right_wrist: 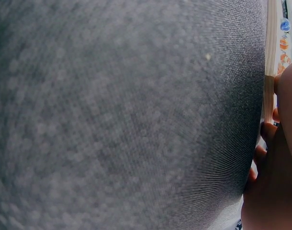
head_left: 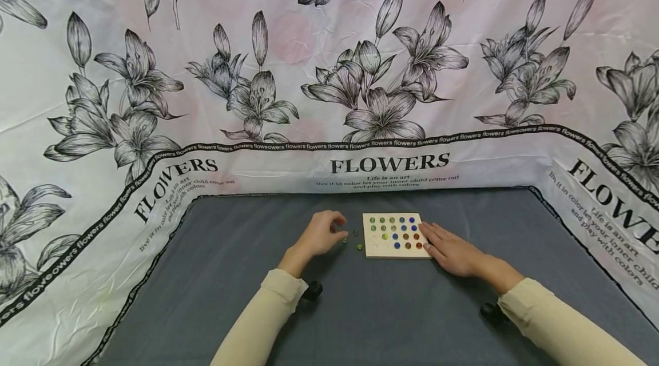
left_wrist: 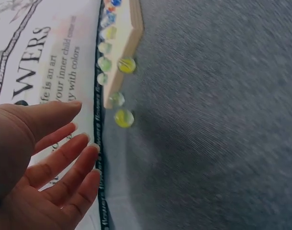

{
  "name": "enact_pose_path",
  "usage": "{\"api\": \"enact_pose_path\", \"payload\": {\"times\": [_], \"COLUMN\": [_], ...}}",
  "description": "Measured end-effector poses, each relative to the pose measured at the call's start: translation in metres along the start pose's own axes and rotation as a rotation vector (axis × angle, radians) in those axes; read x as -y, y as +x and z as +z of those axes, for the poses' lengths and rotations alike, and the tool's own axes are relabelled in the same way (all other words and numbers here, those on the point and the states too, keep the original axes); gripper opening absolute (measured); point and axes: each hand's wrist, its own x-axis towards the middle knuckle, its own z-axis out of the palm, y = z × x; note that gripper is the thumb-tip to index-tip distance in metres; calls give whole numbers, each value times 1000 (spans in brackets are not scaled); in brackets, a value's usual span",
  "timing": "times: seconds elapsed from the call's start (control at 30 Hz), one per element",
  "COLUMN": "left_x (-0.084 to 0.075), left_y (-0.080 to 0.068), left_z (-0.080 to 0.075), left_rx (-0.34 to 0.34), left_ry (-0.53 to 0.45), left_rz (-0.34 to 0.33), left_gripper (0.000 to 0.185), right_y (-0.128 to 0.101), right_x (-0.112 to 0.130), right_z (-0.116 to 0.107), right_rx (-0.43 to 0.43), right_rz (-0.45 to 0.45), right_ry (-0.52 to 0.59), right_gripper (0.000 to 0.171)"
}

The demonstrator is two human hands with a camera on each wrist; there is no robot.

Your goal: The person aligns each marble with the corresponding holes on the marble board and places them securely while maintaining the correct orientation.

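A pale wooden board (head_left: 399,253) lies on the grey cloth with rows of glass marbles set in its holes: green at the back left, blue towards the right, amber and red at the front right. At its front left corner, a few holes hold no marble. Just left of the board are loose marbles, a yellow-green one (left_wrist: 124,118), a paler one (left_wrist: 117,99) and another yellow one (left_wrist: 127,65). My left hand (head_left: 323,233) hovers beside them, thumb and fingers apart, holding nothing. My right hand (head_left: 455,251) rests with extended fingers on the board's right edge.
Dark grey cloth (head_left: 370,314) covers the tabletop around the board. Behind and along both sides, a white flower-printed sheet (head_left: 288,166) borders it. A black wrist device (head_left: 312,290) is by the left cuff and another (head_left: 492,313) by the right.
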Motion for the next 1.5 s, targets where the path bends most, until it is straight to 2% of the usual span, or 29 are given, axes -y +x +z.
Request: {"api": "enact_pose_path", "payload": {"times": [0.17, 0.6, 0.97, 1.5], "left_x": [10, 18, 21, 12], "left_y": [-2, -4, -2, 0], "left_z": [2, 9, 14, 17], "left_rx": [28, 51, 39, 43], "left_ry": [-25, -62, -72, -86], "left_rz": [-12, -25, -37, -85], "left_gripper": [33, 36, 26, 13], "right_y": [0, 1, 1, 2], "right_x": [-1, -1, -2, -4], "right_z": [0, 1, 2, 2], "right_rx": [-3, -1, 0, 9], "right_rz": [1, 4, 2, 9], "right_ry": [0, 3, -2, -13], "right_gripper": [61, 61, 61, 61]}}
